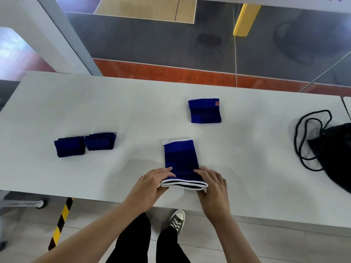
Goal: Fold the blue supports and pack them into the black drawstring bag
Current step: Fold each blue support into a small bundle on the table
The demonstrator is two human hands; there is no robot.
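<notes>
Left hand (152, 184) and right hand (212, 184) each grasp the near white-trimmed end of the long blue elastic support (180, 160); black drawstring bag (334, 154) lies far right.

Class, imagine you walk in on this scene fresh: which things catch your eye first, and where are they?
First, the two hands, left hand and right hand, gripping the near white-edged end of a blue support at the table's front edge. Next, a folded support farther back, two darker folded ones at left, and the black bag with its looped cord at right.
</notes>
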